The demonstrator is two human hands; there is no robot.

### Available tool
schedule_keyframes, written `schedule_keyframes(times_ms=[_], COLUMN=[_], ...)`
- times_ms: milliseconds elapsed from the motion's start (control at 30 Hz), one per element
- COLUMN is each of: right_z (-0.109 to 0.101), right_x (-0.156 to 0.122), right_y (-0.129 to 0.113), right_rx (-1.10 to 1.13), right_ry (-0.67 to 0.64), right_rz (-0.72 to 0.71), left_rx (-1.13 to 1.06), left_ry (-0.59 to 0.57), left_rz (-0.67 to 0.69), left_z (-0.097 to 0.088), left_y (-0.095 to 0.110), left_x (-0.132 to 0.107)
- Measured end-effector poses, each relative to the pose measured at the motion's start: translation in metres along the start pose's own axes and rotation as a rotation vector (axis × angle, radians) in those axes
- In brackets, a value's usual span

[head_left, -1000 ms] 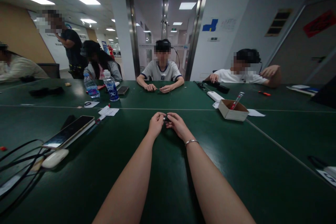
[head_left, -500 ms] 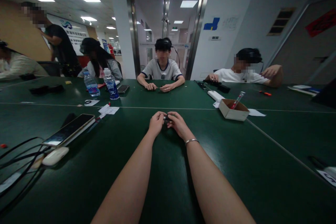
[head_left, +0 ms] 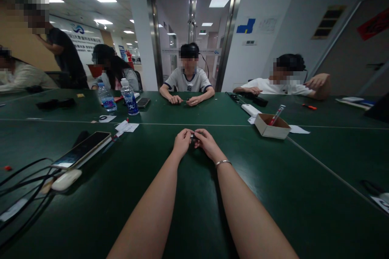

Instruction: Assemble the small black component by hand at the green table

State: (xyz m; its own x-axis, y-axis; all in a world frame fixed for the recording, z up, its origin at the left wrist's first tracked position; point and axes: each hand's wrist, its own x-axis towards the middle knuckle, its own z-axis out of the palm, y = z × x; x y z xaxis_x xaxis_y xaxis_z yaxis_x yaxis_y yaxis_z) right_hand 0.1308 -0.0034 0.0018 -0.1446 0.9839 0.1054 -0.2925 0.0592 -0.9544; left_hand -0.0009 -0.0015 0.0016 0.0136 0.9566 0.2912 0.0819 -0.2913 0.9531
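Both my hands meet over the middle of the green table (head_left: 194,210), fingertips close together. Between them is a small dark object with a silvery part (head_left: 192,136), too small and too covered by fingers to name. My left hand (head_left: 182,141) is closed, pinching its left end between thumb and fingers. From the other side, my right hand (head_left: 206,143), with a metal bracelet (head_left: 223,162) at the wrist, has its fingers curled around the right end.
To the left lie a phone (head_left: 83,149), a white rounded case (head_left: 67,180) and black cables (head_left: 26,182). Two bottles (head_left: 130,99) stand farther back. At right is an open box (head_left: 272,126) holding a red tube. Across the table, several people sit; one person (head_left: 65,50) stands.
My hands keep almost the same pose around the small object, with slightly more of its silvery part showing. The view has shifted a little. At far left the standing person has moved slightly.
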Motion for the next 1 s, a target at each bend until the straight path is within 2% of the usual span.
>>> schedule_keyframes(times_ms=[600,1000], right_z=[-0.0036,-0.0022], right_x=[0.0012,0.0003], right_y=[0.0013,-0.0002], right_rx=[0.019,0.029], right_ry=[-0.043,-0.031], right_rz=[-0.028,0.019], left_rx=[0.023,0.035], left_ry=[0.007,0.009], left_rz=[-0.005,-0.015], left_z=[0.0001,0.0000], left_y=[-0.0025,0.0022], left_x=[0.0010,-0.0001])
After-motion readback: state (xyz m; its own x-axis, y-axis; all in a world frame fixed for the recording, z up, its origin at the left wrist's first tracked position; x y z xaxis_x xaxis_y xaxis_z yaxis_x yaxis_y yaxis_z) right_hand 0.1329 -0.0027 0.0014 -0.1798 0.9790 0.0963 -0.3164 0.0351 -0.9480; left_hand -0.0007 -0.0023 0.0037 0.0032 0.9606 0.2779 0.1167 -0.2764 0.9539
